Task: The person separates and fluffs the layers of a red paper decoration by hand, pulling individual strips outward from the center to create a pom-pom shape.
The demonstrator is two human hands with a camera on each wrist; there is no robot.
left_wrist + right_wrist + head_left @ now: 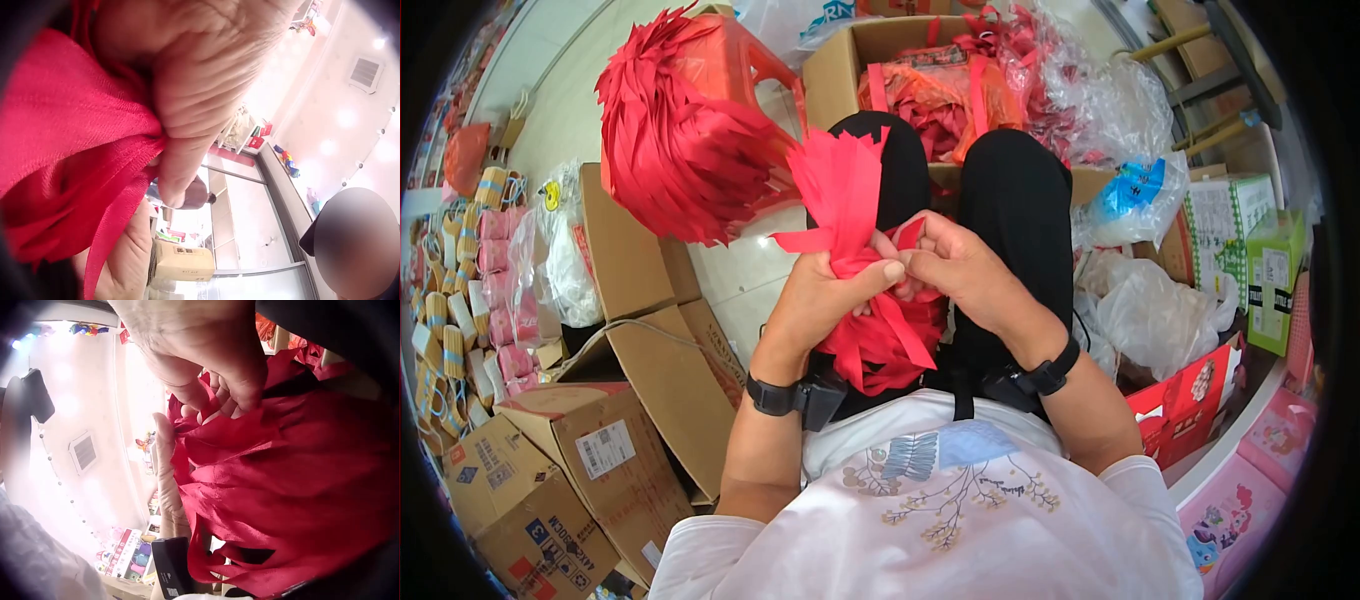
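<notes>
A bundle of red fabric ribbons (840, 190) is gathered at its middle above the lap, its slanted ends fanning out above and below the hands. My left hand (828, 300) grips the gathered waist, thumb across the front. Close beside it my right hand (965, 265) pinches a narrow ribbon end between thumb and fingers. In the left wrist view the ribbons (75, 131) bunch tightly under the thumb (194, 106). From the right wrist, the curled right fingers (240, 381) hold a thin strip near the left thumb, with the ribbons (300, 487) hanging loosely below.
A large heap of red ribbons (680, 150) covers a red plastic stool at the upper left. An opened carton (835, 80) of red material stands beyond the knees. Cardboard boxes (600, 450) crowd the left; plastic bags (1160, 310) and a red gift bag (1190, 405) lie right.
</notes>
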